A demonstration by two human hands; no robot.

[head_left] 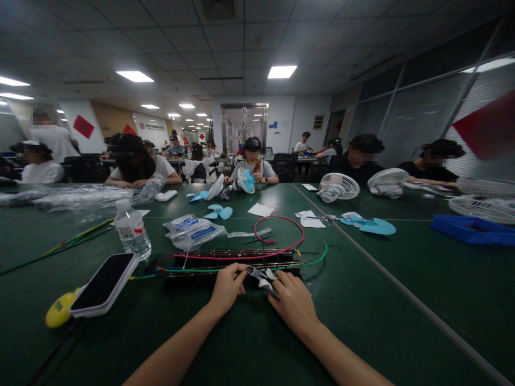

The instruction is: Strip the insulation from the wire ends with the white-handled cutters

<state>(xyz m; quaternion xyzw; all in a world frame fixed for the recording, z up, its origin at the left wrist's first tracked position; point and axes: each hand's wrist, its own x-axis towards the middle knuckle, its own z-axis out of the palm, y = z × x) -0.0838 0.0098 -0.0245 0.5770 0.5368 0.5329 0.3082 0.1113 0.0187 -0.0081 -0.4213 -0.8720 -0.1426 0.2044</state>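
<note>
One bottle (132, 231), clear liquid inside; right hand (294, 301) grips pliers (256, 274); left hand (227, 288) narrowed at tip, hold unclear.

Forward-and-downward view from head height

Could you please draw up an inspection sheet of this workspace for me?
Surface: green table, with a seam running along the right.
Job's things: pliers over dark strips.
Clutter: phone, water bottle, crumpled plastic bag.
Hands: right hand grips the pliers; left hand is at their tip, anything pinched there too small to tell.
Cables: red wire looped beyond the strips; green wire along them.
Surroundings: blue fan blades, white fan grilles, people seated opposite.
</note>
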